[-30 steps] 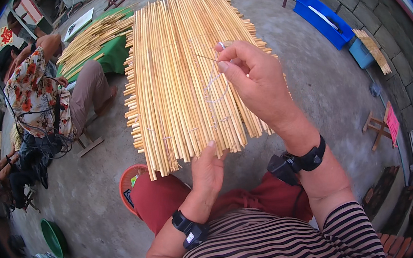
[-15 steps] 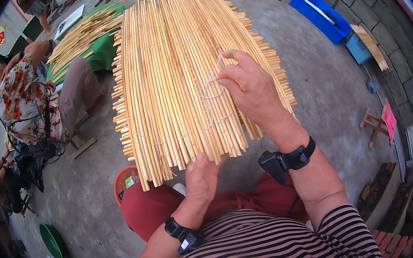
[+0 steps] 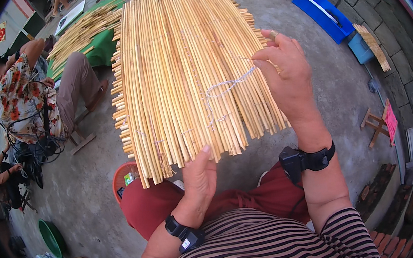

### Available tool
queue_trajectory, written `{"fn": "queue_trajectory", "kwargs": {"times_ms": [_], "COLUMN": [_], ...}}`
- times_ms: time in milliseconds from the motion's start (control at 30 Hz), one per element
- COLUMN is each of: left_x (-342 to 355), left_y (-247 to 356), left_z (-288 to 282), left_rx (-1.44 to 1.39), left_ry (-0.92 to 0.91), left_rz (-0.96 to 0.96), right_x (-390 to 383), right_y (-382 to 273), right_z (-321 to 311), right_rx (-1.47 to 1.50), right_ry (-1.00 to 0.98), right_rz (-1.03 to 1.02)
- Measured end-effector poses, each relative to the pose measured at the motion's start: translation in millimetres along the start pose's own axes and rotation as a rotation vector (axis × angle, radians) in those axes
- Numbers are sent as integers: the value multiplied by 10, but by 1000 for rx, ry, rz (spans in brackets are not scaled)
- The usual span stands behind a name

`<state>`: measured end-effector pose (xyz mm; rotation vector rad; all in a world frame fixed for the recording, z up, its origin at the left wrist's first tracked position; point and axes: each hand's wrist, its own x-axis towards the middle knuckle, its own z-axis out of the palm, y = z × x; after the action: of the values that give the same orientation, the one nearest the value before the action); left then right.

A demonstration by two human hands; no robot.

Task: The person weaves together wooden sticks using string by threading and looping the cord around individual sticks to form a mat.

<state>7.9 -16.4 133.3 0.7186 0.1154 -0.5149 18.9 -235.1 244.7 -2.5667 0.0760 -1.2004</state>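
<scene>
A mat of pale reeds [image 3: 159,73], stitched with white thread, fills the middle of the view above my knees. My left hand [image 3: 199,173] grips its near edge, thumb on top and fingers hidden beneath. My right hand [image 3: 284,69], at the mat's right side, pinches a thin needle [image 3: 242,58], with a brass-coloured ring on one finger. A loop of white thread [image 3: 226,83] runs from near that hand across the reeds to the stitched line.
Loose reeds [image 3: 79,36] lie on a green cloth at upper left. A person [image 3: 25,104] sits left, another [image 3: 0,178] behind. Around me are a blue bin [image 3: 321,14], orange basket [image 3: 122,174], green basin [image 3: 51,241], folding stool [image 3: 376,122] and stone wall [image 3: 390,42].
My right hand has moved right toward the mat's edge, drawing the thread loop out sideways. My left hand stays at the near edge. The view has shifted slightly.
</scene>
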Motion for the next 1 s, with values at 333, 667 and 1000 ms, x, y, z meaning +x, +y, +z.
{"fn": "queue_trajectory", "kwargs": {"times_ms": [333,667,1000], "left_x": [-158,-380,-33], "left_y": [159,870,344], "left_z": [-138,347,50], "left_rx": [574,1613,2207], "left_ry": [-481,-796,-453], "left_rz": [-283,856,1170], "right_x": [-56,-257,-464], "right_y": [-229,100,1072], "right_z": [12,26,-81], "right_rx": [264,109,74], "right_ry": [-329,-502,-518], "right_rz": [171,154,723]}}
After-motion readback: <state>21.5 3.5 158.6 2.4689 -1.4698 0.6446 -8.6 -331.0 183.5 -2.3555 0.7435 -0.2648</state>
